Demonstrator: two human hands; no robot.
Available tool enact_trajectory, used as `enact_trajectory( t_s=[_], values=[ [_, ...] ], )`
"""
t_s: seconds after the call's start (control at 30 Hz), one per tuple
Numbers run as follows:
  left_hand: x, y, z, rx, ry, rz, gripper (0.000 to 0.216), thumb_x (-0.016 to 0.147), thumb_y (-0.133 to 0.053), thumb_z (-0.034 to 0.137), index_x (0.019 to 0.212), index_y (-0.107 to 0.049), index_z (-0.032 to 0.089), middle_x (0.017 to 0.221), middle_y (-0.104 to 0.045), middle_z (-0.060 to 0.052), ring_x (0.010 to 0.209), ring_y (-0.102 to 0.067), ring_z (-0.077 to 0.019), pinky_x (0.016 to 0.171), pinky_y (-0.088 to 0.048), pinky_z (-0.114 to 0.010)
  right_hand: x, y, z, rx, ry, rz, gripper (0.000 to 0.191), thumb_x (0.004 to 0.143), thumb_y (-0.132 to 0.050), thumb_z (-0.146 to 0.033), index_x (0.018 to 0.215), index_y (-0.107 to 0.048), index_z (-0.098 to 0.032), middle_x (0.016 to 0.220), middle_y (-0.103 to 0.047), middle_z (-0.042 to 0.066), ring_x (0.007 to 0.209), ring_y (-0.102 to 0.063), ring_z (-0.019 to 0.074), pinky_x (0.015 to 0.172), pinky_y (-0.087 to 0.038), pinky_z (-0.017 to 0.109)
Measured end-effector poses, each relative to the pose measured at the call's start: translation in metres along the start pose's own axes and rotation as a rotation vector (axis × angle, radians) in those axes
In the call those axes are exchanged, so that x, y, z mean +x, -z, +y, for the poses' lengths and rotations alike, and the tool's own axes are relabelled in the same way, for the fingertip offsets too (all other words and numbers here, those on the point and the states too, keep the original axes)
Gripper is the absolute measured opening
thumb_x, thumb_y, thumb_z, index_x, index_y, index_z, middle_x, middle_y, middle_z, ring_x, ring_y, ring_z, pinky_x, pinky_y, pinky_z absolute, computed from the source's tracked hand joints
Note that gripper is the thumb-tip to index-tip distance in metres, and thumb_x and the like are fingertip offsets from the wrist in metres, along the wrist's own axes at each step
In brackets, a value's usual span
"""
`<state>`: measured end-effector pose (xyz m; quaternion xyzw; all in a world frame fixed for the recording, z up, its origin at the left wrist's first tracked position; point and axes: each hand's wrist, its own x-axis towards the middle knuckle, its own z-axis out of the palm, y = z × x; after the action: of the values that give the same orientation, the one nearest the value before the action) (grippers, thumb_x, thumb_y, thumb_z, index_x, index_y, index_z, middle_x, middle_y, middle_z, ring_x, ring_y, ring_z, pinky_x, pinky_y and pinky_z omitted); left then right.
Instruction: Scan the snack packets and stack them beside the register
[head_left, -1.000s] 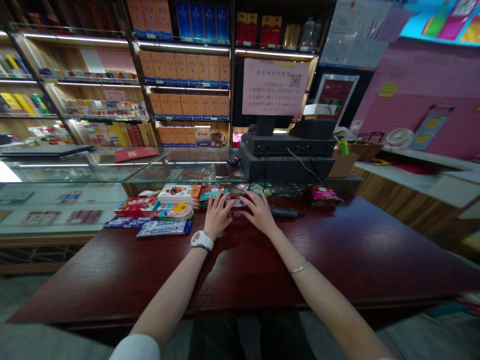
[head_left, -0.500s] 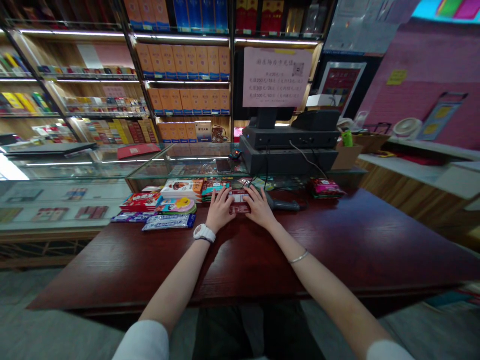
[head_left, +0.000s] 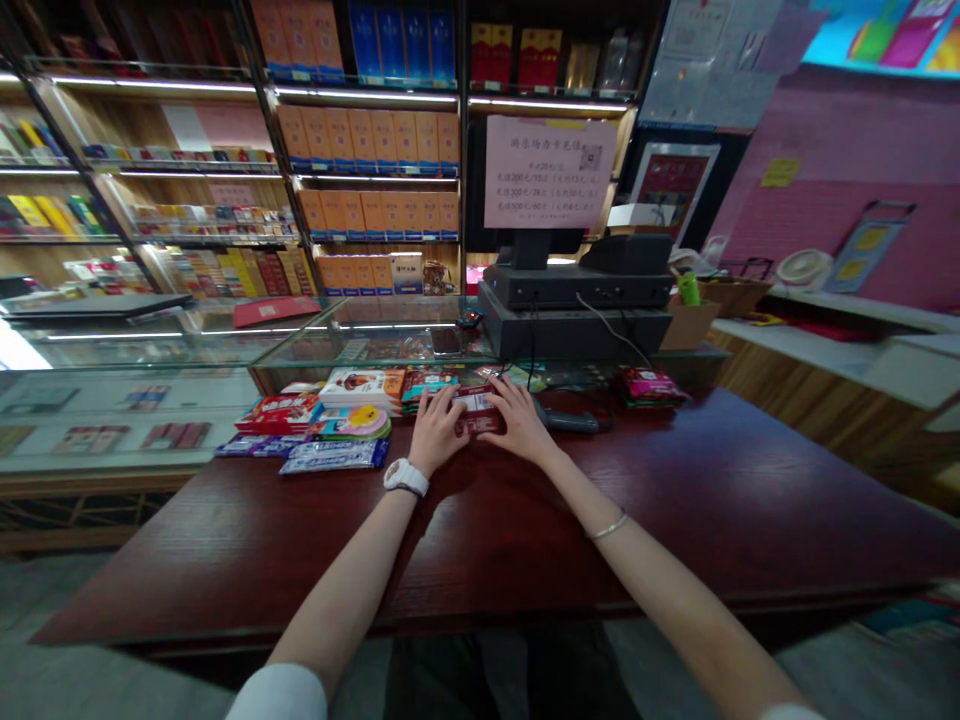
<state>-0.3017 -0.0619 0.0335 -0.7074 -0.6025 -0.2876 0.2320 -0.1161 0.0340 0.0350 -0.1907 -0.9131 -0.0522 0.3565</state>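
Note:
In the head view, my left hand point(head_left: 436, 432) and my right hand point(head_left: 520, 424) grip a dark red snack packet point(head_left: 478, 408) with a pale label from its two sides, fingers on top. It lies at the back middle of the dark wooden table; whether others lie beneath is hidden. Left of my hands are green-and-brown packets point(head_left: 429, 386), a white-and-orange box point(head_left: 361, 386), red packets point(head_left: 277, 412), a packet with a yellow chick point(head_left: 352, 421) and blue-and-white packets point(head_left: 335, 456). A barcode scanner point(head_left: 574, 421) lies close to the right hand.
Pink-and-red packets point(head_left: 649, 388) are piled at the back right of the table point(head_left: 675, 500). Behind stands a glass display case point(head_left: 292, 345) carrying a cash register with screen point(head_left: 577, 275), a phone point(head_left: 445, 342) and cables. Shelves of boxed goods point(head_left: 382, 140) line the wall.
The packet between my hands has come slightly nearer to me and more of its front shows. My right hand has shifted slightly around its side. The camera view has tilted up a little.

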Motion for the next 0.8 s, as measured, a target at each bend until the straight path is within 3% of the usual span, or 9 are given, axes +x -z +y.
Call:
enact_trajectory(
  t_s=[0.17, 0.47, 0.6, 0.8],
  values=[
    [0.0, -0.002, -0.003, 0.012, 0.037, 0.048, 0.03, 0.074, -0.067, 0.026, 0.103, -0.061, 0.022, 0.144, -0.052, -0.013, 0.134, -0.047, -0.0304, 0.122, -0.02, -0.056, 0.0, 0.022, 0.018, 0.052, -0.021, 0.054, 0.053, 0.088, -0.062, -0.041, 0.136, -0.047, -0.025, 0.154, -0.041, 0.011, 0.147, -0.028, 0.0277, 0.117, -0.028, 0.057],
    [0.002, -0.005, -0.003, -0.011, 0.06, 0.041, 0.028, 0.073, -0.068, 0.025, 0.1, -0.061, 0.022, 0.142, -0.053, -0.013, 0.133, -0.048, -0.0306, 0.121, -0.02, -0.056, -0.052, 0.034, 0.1, 0.169, -0.222, 0.104, 0.046, 0.092, -0.054, -0.039, 0.133, -0.052, -0.019, 0.144, -0.052, 0.016, 0.134, -0.049, 0.0271, 0.112, -0.039, 0.052],
    [0.001, -0.006, -0.002, -0.011, 0.07, 0.038, 0.029, 0.073, -0.069, 0.026, 0.101, -0.061, 0.022, 0.143, -0.053, -0.014, 0.134, -0.047, -0.0312, 0.121, -0.019, -0.057, -0.067, 0.033, 0.118, 0.174, -0.269, 0.028, 0.063, 0.085, -0.064, -0.05, 0.138, -0.051, -0.02, 0.147, -0.05, 0.017, 0.137, -0.045, 0.03, 0.114, -0.036, 0.054],
    [0.0, -0.008, -0.005, -0.011, 0.075, 0.043, 0.03, 0.073, -0.07, 0.026, 0.101, -0.061, 0.022, 0.143, -0.052, -0.013, 0.134, -0.047, -0.0318, 0.122, -0.019, -0.057, -0.074, 0.022, 0.121, 0.085, -0.279, -0.13, 0.085, 0.075, -0.073, -0.057, 0.147, -0.042, -0.024, 0.154, -0.04, 0.015, 0.143, -0.035, 0.0351, 0.113, -0.032, 0.061]
  ],
)
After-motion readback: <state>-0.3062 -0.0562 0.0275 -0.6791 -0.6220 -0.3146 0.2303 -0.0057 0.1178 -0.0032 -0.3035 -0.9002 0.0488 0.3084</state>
